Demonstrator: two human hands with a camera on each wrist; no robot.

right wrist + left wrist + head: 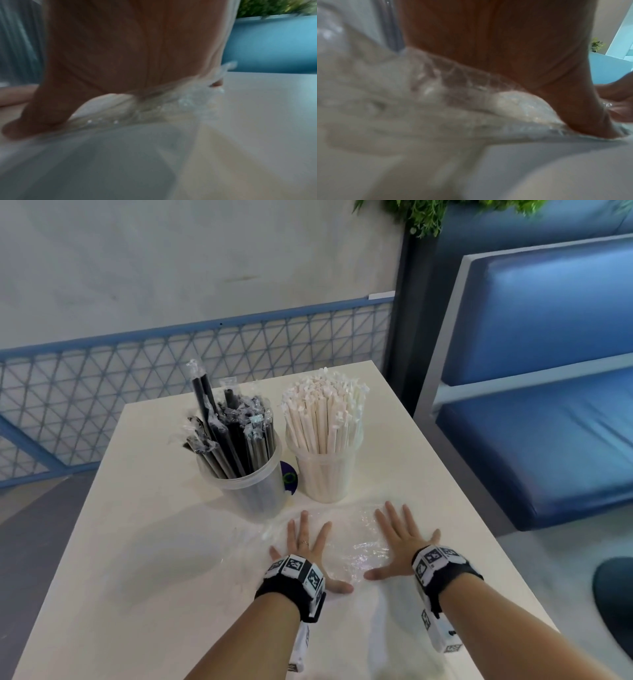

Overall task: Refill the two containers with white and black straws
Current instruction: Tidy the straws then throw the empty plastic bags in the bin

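Two clear plastic containers stand side by side on the white table [144, 542]. The left container [255, 491] holds black straws [233, 436] in clear wrappers. The right container [325, 474] is packed with white paper-wrapped straws [325, 412]. In front of them a crumpled clear plastic bag [359, 546] lies flat. My left hand [305, 546] and right hand [400, 542] press on it palm down with fingers spread. In the left wrist view my palm [505, 47] lies on the plastic bag [471, 94]; in the right wrist view the palm [128, 47] lies on the same plastic bag [154, 108].
A purple round sticker [289, 477] shows on the table between the containers. A blue mesh railing [171, 364] runs behind the table. A blue padded bench [548, 405] stands to the right, and green leaves [428, 213] hang above.
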